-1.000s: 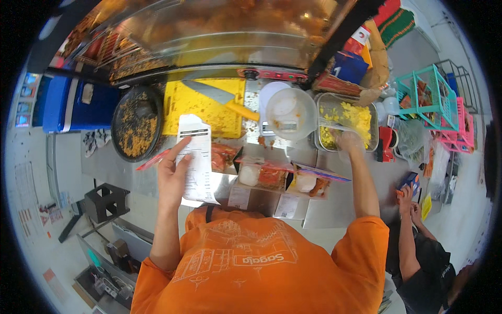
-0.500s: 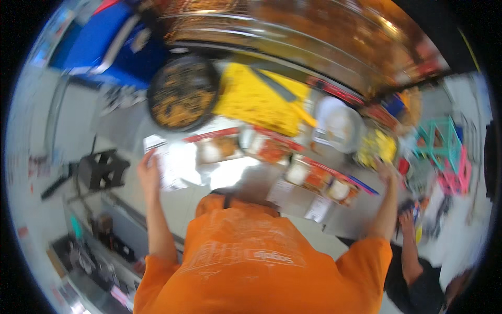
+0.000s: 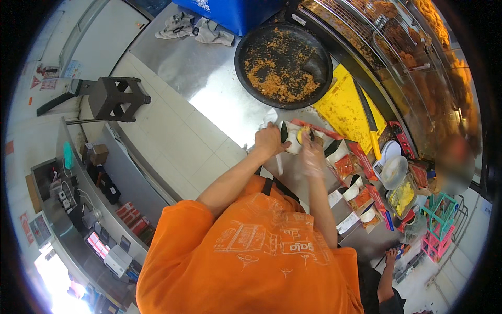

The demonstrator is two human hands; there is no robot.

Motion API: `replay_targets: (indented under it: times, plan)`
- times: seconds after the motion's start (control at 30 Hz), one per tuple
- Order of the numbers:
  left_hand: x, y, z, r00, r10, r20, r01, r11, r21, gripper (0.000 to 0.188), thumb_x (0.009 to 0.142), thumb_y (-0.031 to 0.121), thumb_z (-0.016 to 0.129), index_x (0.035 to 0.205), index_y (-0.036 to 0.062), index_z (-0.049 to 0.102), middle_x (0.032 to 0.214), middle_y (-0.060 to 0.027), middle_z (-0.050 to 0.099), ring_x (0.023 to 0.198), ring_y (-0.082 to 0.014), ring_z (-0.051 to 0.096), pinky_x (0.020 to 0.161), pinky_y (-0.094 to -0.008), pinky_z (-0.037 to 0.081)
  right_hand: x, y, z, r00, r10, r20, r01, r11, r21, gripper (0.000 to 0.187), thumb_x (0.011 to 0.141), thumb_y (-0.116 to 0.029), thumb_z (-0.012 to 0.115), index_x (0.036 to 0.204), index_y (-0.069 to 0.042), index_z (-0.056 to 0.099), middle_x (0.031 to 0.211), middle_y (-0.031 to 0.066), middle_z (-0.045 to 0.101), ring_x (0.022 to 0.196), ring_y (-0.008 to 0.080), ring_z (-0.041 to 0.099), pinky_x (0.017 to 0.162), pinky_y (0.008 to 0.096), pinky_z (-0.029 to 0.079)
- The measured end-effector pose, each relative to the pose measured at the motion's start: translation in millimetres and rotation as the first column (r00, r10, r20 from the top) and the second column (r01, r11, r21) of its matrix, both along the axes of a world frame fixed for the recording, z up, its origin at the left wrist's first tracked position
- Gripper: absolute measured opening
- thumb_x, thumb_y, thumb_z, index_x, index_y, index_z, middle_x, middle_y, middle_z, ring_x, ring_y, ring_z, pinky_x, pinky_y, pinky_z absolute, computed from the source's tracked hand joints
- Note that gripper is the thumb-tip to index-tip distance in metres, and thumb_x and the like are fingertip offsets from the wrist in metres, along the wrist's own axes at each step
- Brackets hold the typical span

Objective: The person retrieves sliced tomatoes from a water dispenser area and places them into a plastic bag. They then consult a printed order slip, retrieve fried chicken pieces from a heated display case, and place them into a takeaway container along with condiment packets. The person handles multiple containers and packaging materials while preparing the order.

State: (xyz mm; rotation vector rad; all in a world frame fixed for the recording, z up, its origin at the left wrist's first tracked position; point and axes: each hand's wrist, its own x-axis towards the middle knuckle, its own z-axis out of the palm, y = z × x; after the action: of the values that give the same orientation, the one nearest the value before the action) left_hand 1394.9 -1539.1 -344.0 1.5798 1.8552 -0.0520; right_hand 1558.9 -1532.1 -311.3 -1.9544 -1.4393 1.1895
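Observation:
My left hand (image 3: 269,142) is closed on a white paper slip (image 3: 280,165), whose ends show above and below the fingers. It rests against the near-left side of an open red-and-white food box (image 3: 291,146). Over that box is my right hand (image 3: 312,158), in what looks like a clear plastic glove, its fingertips pinched at some yellow food (image 3: 301,135). How much of the food is still in the fingers is hard to tell. Further right stand more open boxes with rice and orange-red food (image 3: 344,166). A clear tub of yellow food (image 3: 402,199) lies beyond them.
Behind the boxes are a wide black pan (image 3: 282,99) with orange crumbs and a yellow cutting board (image 3: 340,104) with a knife (image 3: 366,107) on it. A glass display case (image 3: 397,78) borders the far right. Another person's arm (image 3: 387,277) reaches in at the lower right.
My right hand has come from the tub of yellow food over to the leftmost box. My left hand has moved in beside that box with the slip. The view has turned left.

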Motion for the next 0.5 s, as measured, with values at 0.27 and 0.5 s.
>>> replay_targets:
  times: [0.27, 0.5]
  plan:
    - [-16, -21, -47, 0.871, 0.242, 0.428, -0.340, 0.925, 0.169, 0.047, 0.085, 0.020, 0.068, 0.127, -0.0005, 0.064, 0.122, -0.0264, 0.065, 0.111, -0.0430, 0.064, 0.101, -0.0457, 0.050, -49, -14, -39, 0.907, 0.131, 0.399, -0.122, 0.991, -0.048, 0.072, 0.095, -0.032, 0.064, 0.151, 0.002, 0.034, 0.143, 0.0313, 0.048, 0.128, 0.0441, 0.054, 0.105, 0.0476, 0.047]
    - [-17, -21, -60, 0.803, 0.280, 0.526, -0.358, 0.932, 0.052, 0.050, 0.086, 0.025, 0.072, 0.129, 0.0002, 0.064, 0.122, -0.0238, 0.067, 0.111, -0.0364, 0.066, 0.097, -0.0410, 0.052, -36, -38, -32, 0.973, 0.044, 0.228, -0.109, 0.952, 0.284, 0.075, 0.092, -0.007, 0.061, 0.156, 0.000, 0.023, 0.150, 0.0307, 0.039, 0.139, 0.0414, 0.043, 0.117, 0.0462, 0.034]
